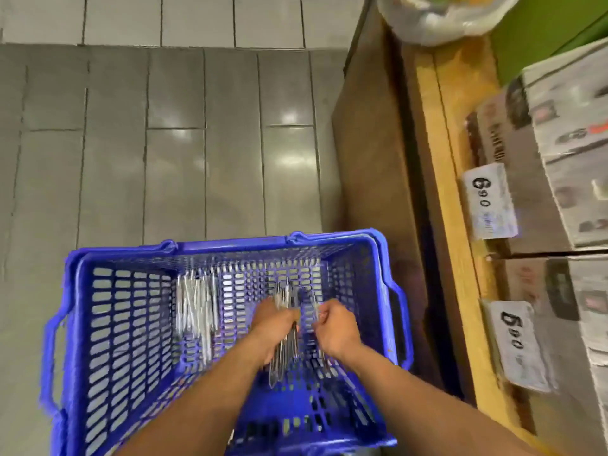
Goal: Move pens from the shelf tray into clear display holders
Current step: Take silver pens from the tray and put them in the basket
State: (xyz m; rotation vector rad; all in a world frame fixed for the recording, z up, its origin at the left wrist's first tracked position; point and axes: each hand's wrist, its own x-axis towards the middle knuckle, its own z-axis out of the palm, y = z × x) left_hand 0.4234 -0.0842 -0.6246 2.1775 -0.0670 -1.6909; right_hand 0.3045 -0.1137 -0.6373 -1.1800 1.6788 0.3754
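Note:
A blue plastic shopping basket (108, 324) stands on the grey tiled floor below me. A loose pile of clear pens (197, 311) lies on its bottom at the left. My left hand (273, 330) is inside the basket and grips a bundle of clear pens (283, 363) that sticks out above and below the fist. My right hand (335, 327) is just to its right, fingers curled, pinching a few more clear pens (312, 307). The picture is motion-blurred, so the pen count is unclear. No clear display holder is in view.
A wooden shelf edge (441, 179) runs along the right, with cardboard boxes (513, 166) and white price tags (490, 202) on it. A brown panel (368, 153) drops from the shelf to the floor. A clear plastic bag (441, 18) sits at the top.

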